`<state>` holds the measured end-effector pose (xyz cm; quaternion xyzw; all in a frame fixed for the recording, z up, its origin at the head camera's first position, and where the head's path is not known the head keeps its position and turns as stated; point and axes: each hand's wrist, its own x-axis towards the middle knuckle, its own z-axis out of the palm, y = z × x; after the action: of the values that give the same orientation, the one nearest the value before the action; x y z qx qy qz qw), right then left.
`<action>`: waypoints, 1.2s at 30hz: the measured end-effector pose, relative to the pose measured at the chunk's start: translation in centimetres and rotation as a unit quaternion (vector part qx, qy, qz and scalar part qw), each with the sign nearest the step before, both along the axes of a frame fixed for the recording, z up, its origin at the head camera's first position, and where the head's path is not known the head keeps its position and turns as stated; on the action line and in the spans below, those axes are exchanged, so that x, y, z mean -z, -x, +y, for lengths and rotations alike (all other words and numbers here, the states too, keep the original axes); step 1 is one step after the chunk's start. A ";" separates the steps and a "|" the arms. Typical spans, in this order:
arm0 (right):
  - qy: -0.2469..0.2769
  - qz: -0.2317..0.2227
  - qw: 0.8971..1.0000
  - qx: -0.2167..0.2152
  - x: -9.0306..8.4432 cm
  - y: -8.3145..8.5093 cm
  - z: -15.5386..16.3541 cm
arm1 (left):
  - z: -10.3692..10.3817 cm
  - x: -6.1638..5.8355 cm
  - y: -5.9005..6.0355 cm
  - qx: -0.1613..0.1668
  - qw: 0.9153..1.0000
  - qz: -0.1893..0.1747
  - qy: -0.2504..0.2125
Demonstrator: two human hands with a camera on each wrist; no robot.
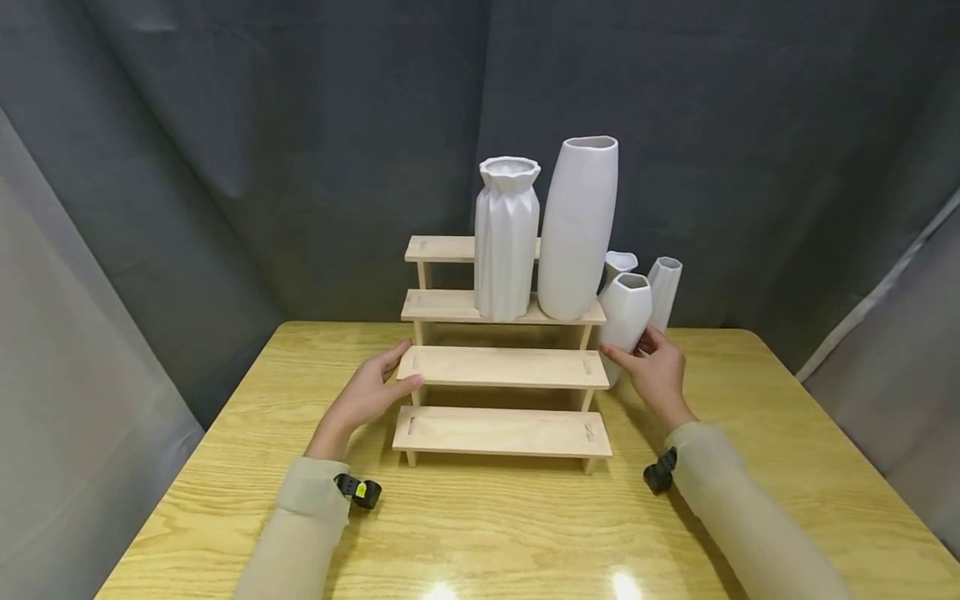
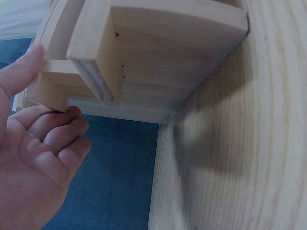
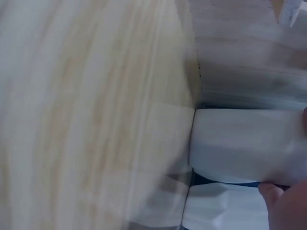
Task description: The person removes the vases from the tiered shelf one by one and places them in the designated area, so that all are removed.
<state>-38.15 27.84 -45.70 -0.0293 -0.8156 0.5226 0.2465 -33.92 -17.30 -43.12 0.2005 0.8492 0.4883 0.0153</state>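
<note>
Grey curtains hang all round the back and sides, and a yellow wood-grain bench carries everything; a pale four-step wooden riser sits mid-bench, steps climbing toward the far side. Two tall white vases stand on its third step, a pleated vase on the left and a smooth tall vase on the right, probably parked up there so the lower steps stay free; two more small vases stand on the bench right of the riser, behind the one being held. Left hand is flat and relaxed, fingers straight against the left end of the second step, looks like it's steadying the riser; the wrist view shows the palm open beside the step's end. Right hand curls round the base of a small white vase, standing just off the riser's right end; thumb on the near side, fingers round the right.
</note>
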 end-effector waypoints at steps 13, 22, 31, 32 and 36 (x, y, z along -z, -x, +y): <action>0.005 -0.021 1.000 -0.018 -0.7 -0.4 0.4 | 0.4 -1.1 -0.7 0.001 1.000 -0.012 -0.007; 0.044 -0.036 0.998 -0.006 -1.9 -2.0 0.6 | 0.6 -1.5 -0.9 -0.001 1.000 -0.011 -0.006; 0.052 -0.041 0.998 -0.015 -2.8 -3.8 1.3 | 0.2 0.1 -0.1 0.000 1.000 -0.003 -0.007; 0.051 -0.041 0.998 -0.017 -2.8 -3.9 1.4 | 0.2 0.1 -0.1 0.001 1.000 -0.002 -0.007; 0.046 -0.035 0.998 -0.025 -3.3 -4.4 1.4 | 0.1 0.2 0.1 -0.004 1.000 0.000 -0.005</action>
<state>-33.78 29.28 -42.37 -0.0385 -0.7990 0.5646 0.2031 -33.99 -17.23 -43.28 0.1974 0.8475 0.4925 0.0125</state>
